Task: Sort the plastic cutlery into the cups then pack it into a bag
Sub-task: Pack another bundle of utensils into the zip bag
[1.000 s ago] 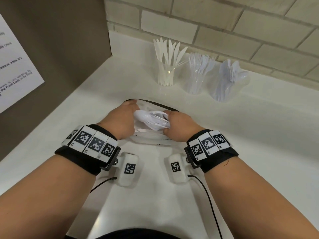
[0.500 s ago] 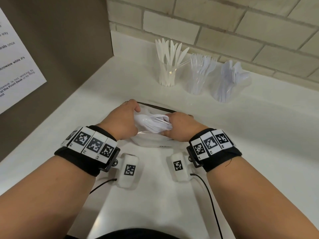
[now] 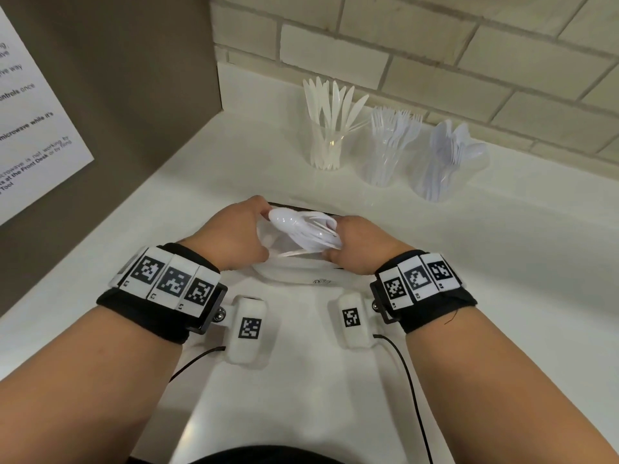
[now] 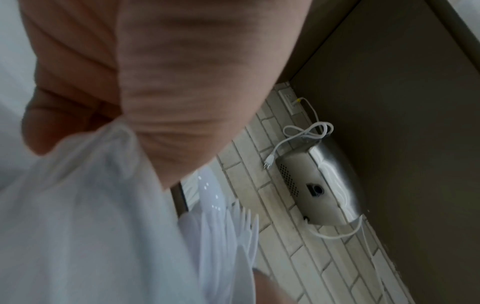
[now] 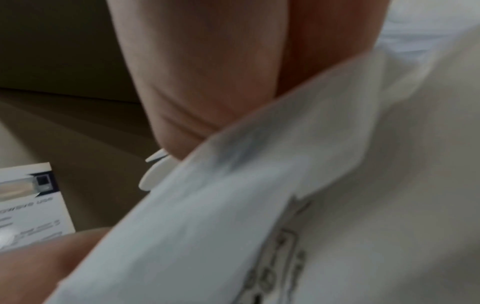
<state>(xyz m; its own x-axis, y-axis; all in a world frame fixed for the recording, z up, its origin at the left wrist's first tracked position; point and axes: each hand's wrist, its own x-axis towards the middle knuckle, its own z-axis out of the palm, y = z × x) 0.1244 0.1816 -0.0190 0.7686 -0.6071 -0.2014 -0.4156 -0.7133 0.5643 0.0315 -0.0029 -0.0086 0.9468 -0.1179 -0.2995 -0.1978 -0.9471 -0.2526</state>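
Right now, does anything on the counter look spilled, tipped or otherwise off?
Nothing looks spilled. The spoon cup at the right end of the row leans compared with the knife cup and fork cup. Both hands hold a cutlery bundle at the bag.

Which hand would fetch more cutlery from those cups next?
Probably the right hand: the three cups stand toward its side, while the left hand grips the bag on its side. Both now hold the bag.
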